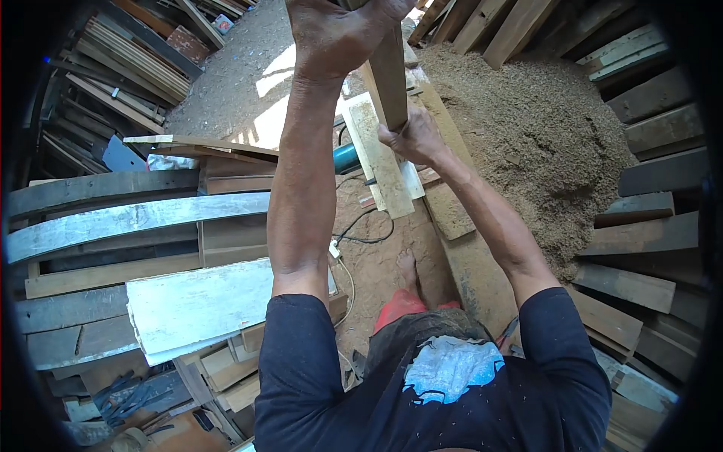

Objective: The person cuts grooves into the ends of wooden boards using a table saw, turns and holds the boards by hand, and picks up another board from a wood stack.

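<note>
A long wooden beam stands raised in front of me, running from the top edge down to my right hand. My left hand, at the top of the view, is wrapped round its upper part. Lower down, my right hand grips the beam's near end with the thumb along its side. Below the hands lie pale boards and a teal cylindrical tool, partly hidden behind my left forearm.
A sawdust heap lies at the right, with stacked planks beyond it. White-painted boards and curved timbers are piled at the left. A black cable crosses the dirt floor near my bare foot.
</note>
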Motion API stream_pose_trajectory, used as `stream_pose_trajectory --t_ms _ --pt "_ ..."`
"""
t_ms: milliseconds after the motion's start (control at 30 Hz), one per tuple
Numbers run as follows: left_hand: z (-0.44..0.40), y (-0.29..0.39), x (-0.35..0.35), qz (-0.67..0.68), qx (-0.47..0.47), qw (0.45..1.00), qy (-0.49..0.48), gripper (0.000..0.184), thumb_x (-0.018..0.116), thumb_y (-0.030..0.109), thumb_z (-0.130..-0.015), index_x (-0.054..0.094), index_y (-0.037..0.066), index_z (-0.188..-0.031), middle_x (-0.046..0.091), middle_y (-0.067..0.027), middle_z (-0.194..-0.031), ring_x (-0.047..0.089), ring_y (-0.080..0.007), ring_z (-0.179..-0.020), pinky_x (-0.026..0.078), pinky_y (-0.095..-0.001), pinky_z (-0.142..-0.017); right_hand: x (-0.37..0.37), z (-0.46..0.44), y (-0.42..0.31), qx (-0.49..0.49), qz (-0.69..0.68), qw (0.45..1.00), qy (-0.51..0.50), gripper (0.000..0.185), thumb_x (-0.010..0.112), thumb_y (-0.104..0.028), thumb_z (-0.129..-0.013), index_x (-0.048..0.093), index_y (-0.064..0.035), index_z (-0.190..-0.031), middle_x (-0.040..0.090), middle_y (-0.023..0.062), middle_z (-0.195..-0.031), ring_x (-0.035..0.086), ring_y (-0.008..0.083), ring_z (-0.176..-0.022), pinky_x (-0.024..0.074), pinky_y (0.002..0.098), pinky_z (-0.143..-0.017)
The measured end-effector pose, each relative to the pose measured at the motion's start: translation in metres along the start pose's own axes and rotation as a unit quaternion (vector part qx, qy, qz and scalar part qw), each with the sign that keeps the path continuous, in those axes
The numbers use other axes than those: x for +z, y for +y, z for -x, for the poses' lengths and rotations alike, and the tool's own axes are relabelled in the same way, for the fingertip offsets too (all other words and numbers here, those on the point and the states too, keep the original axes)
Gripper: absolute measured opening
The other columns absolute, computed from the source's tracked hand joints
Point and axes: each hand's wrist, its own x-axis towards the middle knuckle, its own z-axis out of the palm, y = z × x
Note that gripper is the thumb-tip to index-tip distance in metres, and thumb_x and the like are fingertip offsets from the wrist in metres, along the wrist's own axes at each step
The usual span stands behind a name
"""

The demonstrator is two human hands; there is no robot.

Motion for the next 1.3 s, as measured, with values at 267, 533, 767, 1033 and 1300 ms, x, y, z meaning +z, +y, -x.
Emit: stream_pose_trajectory --t_ms 267,533,767,1033,1300 --pt "-0.007 -0.017 -0.01 0.008 0.006 1.0 -0.004 0.082 0.081 0.009 -0.08 0.039 0.006 -0.151 0.056 -0.0041 -0.129 0.054 -0.0144 -0.12 0.044 -0.0327 -0.103 0.007 -0.018 0.008 0.033 0.015 0.999 0.001 0.028 0.069 -0.022 -0.08 0.06 -0.0003 -0.094 0.065 0.0192 -0.08 0.068 0.0343 -0.078 0.0545 0.0455 -0.074" --pt "-0.017 -0.03 -0.022 -0.054 0.013 0.998 0.011 0.074 0.084 0.013 -0.08 0.047 0.008 -0.145 0.057 -0.0018 -0.122 0.055 -0.0139 -0.113 0.046 -0.0307 -0.098 0.015 -0.038 0.017 0.025 0.032 0.999 0.006 0.03 0.07 -0.025 -0.081 0.06 0.0002 -0.095 0.066 0.0194 -0.077 0.07 0.0347 -0.075 0.055 0.0467 -0.072" --pt "-0.02 -0.034 -0.029 -0.081 -0.01 0.996 0.022 0.067 0.084 0.014 -0.081 0.051 0.008 -0.14 0.06 -0.0003 -0.114 0.058 -0.0118 -0.104 0.049 -0.0293 -0.09 0.013 -0.053 0.013 0.047 0.046 0.998 -0.014 0.035 0.068 -0.029 -0.083 0.061 -0.0001 -0.101 0.068 0.0201 -0.086 0.07 0.0347 -0.083 0.0555 0.0461 -0.076" --pt "-0.032 -0.056 -0.04 -0.066 0.046 0.997 -0.019 0.062 0.081 0.012 -0.083 0.053 0.009 -0.138 0.061 0.0007 -0.11 0.062 -0.0115 -0.096 0.051 -0.0292 -0.086 0.019 -0.07 0.019 0.063 0.03 0.998 -0.01 0.035 0.068 -0.028 -0.082 0.06 -0.0003 -0.103 0.068 0.0189 -0.087 0.069 0.0341 -0.083 0.0556 0.0459 -0.078" --pt "-0.034 -0.065 -0.04 -0.058 0.078 0.995 0.018 0.068 0.081 0.011 -0.083 0.048 0.007 -0.142 0.06 -0.0003 -0.114 0.06 -0.0111 -0.1 0.049 -0.0286 -0.089 0.026 -0.086 0.029 0.045 0.06 0.997 -0.007 0.081 0.069 -0.027 -0.077 0.043 -0.0034 -0.15 0.072 0.0266 -0.09 0.072 0.0445 -0.085 0.0582 0.0505 -0.081"
